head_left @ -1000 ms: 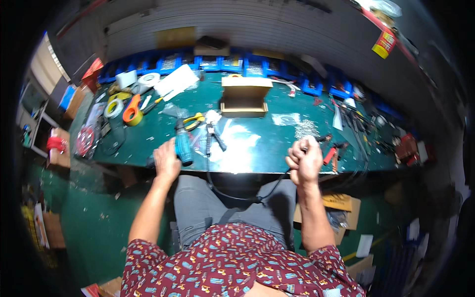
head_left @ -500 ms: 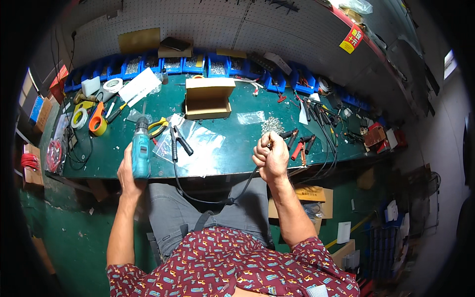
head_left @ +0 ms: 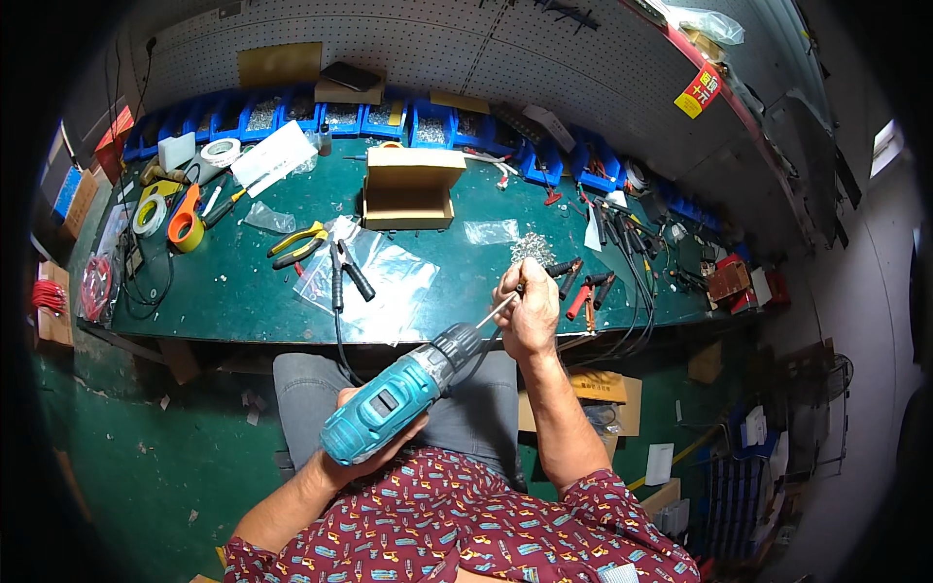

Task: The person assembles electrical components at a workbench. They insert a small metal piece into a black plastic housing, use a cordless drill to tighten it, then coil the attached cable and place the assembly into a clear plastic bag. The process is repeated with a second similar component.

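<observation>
My left hand (head_left: pixel 389 451) is closed around a teal cordless drill (head_left: pixel 374 416) above my lap. The drill's long thin bit (head_left: pixel 498 311) slants up and right, its tip right at the fingers of my right hand (head_left: pixel 532 316). That hand is closed in a pinch on the end of a black cable; a small dark part shows at the fingertips, mostly hidden. The cable (head_left: pixel 340 342) loops over my lap behind the drill and runs to a black-handled clamp (head_left: pixel 347 275) lying on a clear plastic bag (head_left: pixel 391 282).
Just beyond my right hand are a pile of small metal screws (head_left: pixel 531 247) and red-handled clamps (head_left: pixel 586 297). An open cardboard box (head_left: pixel 408 214) stands mid-bench. Yellow-handled pliers (head_left: pixel 299 245) and an orange tape dispenser (head_left: pixel 185 222) lie left. Blue parts bins (head_left: pixel 431 126) line the back.
My left hand has brought the drill from the bench's left front edge down and right, turning its bit toward my right hand. The right hand stays in nearly the same place.
</observation>
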